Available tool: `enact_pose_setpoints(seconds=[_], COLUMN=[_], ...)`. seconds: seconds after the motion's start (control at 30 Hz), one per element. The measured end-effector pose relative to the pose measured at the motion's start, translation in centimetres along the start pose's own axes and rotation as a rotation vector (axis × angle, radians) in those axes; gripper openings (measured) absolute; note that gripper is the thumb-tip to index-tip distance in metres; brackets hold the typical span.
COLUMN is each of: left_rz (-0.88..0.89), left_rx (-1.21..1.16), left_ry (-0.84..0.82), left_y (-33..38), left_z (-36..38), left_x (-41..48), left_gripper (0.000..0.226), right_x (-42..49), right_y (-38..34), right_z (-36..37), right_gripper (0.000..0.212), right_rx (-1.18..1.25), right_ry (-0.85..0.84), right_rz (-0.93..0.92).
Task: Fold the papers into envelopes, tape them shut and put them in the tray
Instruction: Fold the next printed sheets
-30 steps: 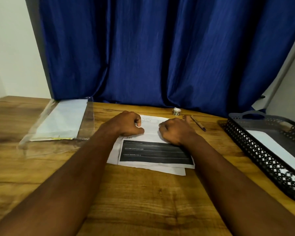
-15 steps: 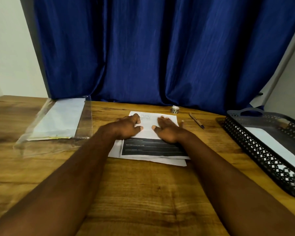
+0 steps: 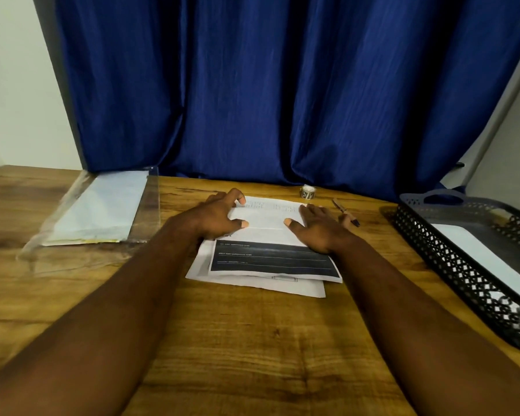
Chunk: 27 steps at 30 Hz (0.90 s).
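A printed paper (image 3: 267, 256) with a dark band lies in front of me on the wooden table, on top of another white sheet (image 3: 282, 288). My left hand (image 3: 219, 217) presses on its upper left part with fingers spread and curled. Flat on the paper's upper right part rests my right hand (image 3: 318, 229), fingers apart. A small tape roll (image 3: 307, 192) stands beyond the paper near the curtain. The black mesh tray (image 3: 451, 265) sits at the right and holds a white envelope (image 3: 475, 250).
A clear plastic sleeve with a stack of white papers (image 3: 102, 211) lies at the left. A pen (image 3: 345, 212) lies just right of my right hand. A blue curtain (image 3: 282, 85) hangs behind the table.
Both hands went from closed fists near the paper's middle to spread fingers, sliding apart along the paper toward its left and right sides.
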State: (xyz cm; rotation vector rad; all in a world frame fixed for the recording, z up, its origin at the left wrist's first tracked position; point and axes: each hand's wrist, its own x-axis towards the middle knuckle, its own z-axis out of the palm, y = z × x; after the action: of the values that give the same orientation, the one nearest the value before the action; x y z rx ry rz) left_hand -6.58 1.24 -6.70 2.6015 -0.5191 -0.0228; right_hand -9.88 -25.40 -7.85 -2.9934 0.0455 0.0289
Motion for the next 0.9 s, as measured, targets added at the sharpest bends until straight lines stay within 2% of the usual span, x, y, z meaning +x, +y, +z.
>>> enact_pose_setpoints(seconds=[0.17, 0.3, 0.37, 0.43, 0.53, 0.63, 0.8, 0.9], left_rz=[0.027, 0.066, 0.05, 0.064, 0.123, 0.123, 0.099, 0.086], left_rx=[-0.234, -0.235, -0.214, -0.198, -0.145, -0.031, 0.052, 0.052], left_ry=[0.091, 0.17, 0.195, 0.221, 0.287, 0.296, 0.175, 0.172], left_y=[0.4, 0.9, 1.1, 1.2, 1.3, 1.8, 1.8, 1.2], left_z=[0.1, -0.5, -0.7, -1.0, -1.7, -2.1, -0.8, -0.3], left_x=[-0.4, -0.4, -0.3, -0.3, -0.5, -0.7, -1.0, -0.9], left_gripper=[0.065, 0.065, 0.062, 0.051, 0.03, 0.023, 0.028, 0.014], right_x=[-0.4, -0.9, -1.1, -1.2, -1.1, -1.3, -1.7, -1.9], right_y=[-0.1, -1.1, -1.6, -1.8, -1.7, -1.3, -1.4, -1.8], right_z=[-0.2, -0.7, -1.2, -1.7, -2.2, -2.2, -1.6, -1.5], right_gripper=[0.074, 0.086, 0.084, 0.07, 0.03, 0.007, 0.018, 0.016], right_rx=[0.103, 0.073, 0.062, 0.004, -0.002, 0.037, -0.008, 0.008], right_ry=[0.191, 0.284, 0.368, 0.484, 0.606, 0.607, 0.42, 0.328], right_rz=[-0.131, -0.203, -0.24, -0.255, -0.271, -0.293, -0.265, -0.218])
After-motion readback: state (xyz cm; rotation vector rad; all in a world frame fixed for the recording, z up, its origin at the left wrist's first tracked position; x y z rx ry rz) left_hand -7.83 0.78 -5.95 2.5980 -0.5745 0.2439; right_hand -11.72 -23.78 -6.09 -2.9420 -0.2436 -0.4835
